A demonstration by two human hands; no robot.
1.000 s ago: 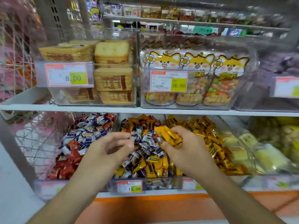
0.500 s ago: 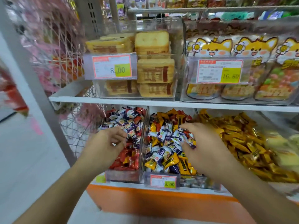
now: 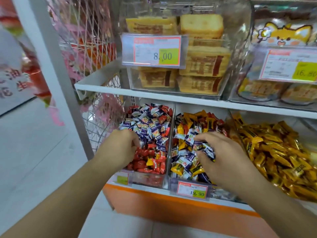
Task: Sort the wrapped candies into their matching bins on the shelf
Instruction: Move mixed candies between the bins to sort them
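— Both hands are down in the lower shelf's bins. Left hand (image 3: 120, 148) has its fingers curled into the left bin (image 3: 147, 179), over the red candies (image 3: 142, 154). I can't tell whether it pinches anything; the fingertips are buried.

— And the right?

— Right hand (image 3: 221, 155) is in the middle bin (image 3: 171, 179), fingers and thumb closed round a small clump of blue-and-white candies (image 3: 205, 150). A second ago it held yellow wrappers instead, over towards the right bin (image 3: 240, 134). So I read that as one load of yellow candies (image 3: 274, 152) gone and the next colour picked up.

— Where do the blue ones belong?

— My guess is the left bin, since its back half is a heap of the same blue-and-white wrappers. The left hand has moved too: it was over the middle bin a second ago and has crossed the clear divider (image 3: 170, 134) since. The camera has swung left as well, so the wire basket (image 3: 96, 124) at the shelf end now shows more.

— How far along are we?

— Not far, I judge. The middle bin is a mix of yellow, blue-and-white and a few red, and the left bin has a stray yellow piece among its reds. The right bin looks nearly all yellow.

— Risk?

— Small slick wrappers in a loose pinch; carrying them over the divider could shed one back into the wrong heap.
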